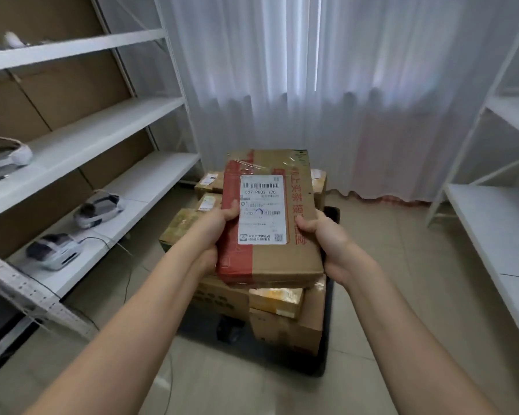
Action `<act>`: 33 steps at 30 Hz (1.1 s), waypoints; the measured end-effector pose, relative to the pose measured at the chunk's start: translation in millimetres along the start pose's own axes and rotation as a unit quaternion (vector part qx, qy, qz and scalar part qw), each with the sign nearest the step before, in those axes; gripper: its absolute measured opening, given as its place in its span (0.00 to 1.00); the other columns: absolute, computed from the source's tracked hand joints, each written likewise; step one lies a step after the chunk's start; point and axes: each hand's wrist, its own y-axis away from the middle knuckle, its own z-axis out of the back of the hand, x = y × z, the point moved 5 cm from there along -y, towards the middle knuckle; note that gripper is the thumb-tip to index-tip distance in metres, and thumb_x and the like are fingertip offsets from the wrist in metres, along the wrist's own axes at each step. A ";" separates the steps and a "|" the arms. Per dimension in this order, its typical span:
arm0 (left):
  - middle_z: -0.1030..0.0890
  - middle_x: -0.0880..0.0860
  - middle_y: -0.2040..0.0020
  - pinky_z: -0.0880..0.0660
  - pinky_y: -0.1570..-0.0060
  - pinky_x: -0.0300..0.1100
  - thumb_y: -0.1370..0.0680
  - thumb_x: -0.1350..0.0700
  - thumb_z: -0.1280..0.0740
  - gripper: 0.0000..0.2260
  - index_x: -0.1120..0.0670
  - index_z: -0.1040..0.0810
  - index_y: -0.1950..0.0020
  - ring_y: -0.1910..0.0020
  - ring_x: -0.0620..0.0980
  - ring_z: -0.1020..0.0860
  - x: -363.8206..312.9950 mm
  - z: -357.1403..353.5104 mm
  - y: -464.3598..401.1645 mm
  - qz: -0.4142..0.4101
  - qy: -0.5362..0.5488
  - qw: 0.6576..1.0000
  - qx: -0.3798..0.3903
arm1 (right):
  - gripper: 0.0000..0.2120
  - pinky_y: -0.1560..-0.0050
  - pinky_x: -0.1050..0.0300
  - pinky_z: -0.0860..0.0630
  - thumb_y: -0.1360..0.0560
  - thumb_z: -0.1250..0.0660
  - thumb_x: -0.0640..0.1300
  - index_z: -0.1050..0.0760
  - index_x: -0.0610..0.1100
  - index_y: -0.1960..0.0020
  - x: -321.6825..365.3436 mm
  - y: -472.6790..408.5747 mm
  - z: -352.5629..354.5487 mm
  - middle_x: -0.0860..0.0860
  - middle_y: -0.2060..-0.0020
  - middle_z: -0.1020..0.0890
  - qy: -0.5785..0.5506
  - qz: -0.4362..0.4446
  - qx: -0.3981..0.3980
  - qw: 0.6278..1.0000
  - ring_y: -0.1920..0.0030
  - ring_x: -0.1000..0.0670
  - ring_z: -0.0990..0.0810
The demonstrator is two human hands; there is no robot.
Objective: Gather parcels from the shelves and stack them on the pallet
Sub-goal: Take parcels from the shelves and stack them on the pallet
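Note:
I hold a flat brown cardboard parcel (pixel 282 253) with red tape and a white shipping label in front of me, over the pile. My left hand (pixel 219 232) grips its left edge with the thumb on the label. My right hand (pixel 327 244) grips its right edge, thumb on top. Below it, several stacked cardboard parcels (pixel 285 322) sit on a black pallet (pixel 327 354) on the tiled floor. The parcel hides the top of the pile.
White metal shelves (pixel 81 145) run along the left, carrying label printers (pixel 54 250) and headsets with cables hanging to the floor. Another white shelf unit (pixel 498 235) stands at the right. A white curtain (pixel 327 85) hangs behind the pallet.

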 end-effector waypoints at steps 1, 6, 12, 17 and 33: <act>0.13 0.53 0.55 0.22 0.65 0.45 0.18 0.51 0.36 0.10 0.53 0.21 0.40 0.60 0.53 0.15 2.9 8.5 -8.0 0.012 0.000 1.000 -0.006 | 0.19 0.52 0.47 0.18 0.19 0.37 0.44 0.33 0.52 0.29 -4.4 -10.2 -7.5 0.47 0.48 0.15 0.005 -0.013 0.008 1.000 0.47 0.45 0.15; 0.14 0.55 0.54 0.20 0.64 0.47 0.20 0.53 0.33 0.11 0.55 0.21 0.39 0.59 0.54 0.15 14.7 51.0 -54.1 0.057 -0.015 0.998 -0.029 | 0.25 0.50 0.46 0.17 0.24 0.30 0.48 0.34 0.52 0.30 -30.8 -62.2 -41.8 0.47 0.49 0.14 0.053 -0.053 0.016 0.997 0.50 0.45 0.15; 0.14 0.58 0.51 0.19 0.66 0.47 0.25 0.58 0.27 0.19 0.55 0.24 0.35 0.57 0.56 0.14 15.9 105.3 -115.7 0.077 -0.020 0.997 -0.016 | 0.28 0.56 0.52 0.18 0.27 0.26 0.43 0.34 0.50 0.31 -55.3 -117.4 -84.4 0.49 0.48 0.16 0.077 -0.072 -0.012 0.994 0.51 0.48 0.16; 0.14 0.57 0.51 0.19 0.65 0.47 0.23 0.57 0.30 0.15 0.55 0.23 0.36 0.57 0.56 0.15 0.2 166.7 -171.8 0.095 -0.027 0.995 -0.004 | 0.29 0.50 0.46 0.17 0.26 0.26 0.40 0.34 0.50 0.30 -78.6 -174.3 -138.9 0.47 0.47 0.16 0.025 -0.094 -0.042 0.994 0.50 0.46 0.15; 0.14 0.57 0.58 0.22 0.61 0.50 0.22 0.56 0.30 0.08 0.56 0.21 0.45 0.58 0.56 0.16 -26.3 248.7 -324.5 0.188 -0.059 0.980 0.017 | 0.28 0.46 0.44 0.19 0.23 0.30 0.41 0.37 0.52 0.26 -110.7 -314.0 -209.7 0.49 0.45 0.17 -0.019 -0.143 -0.094 0.985 0.47 0.46 0.16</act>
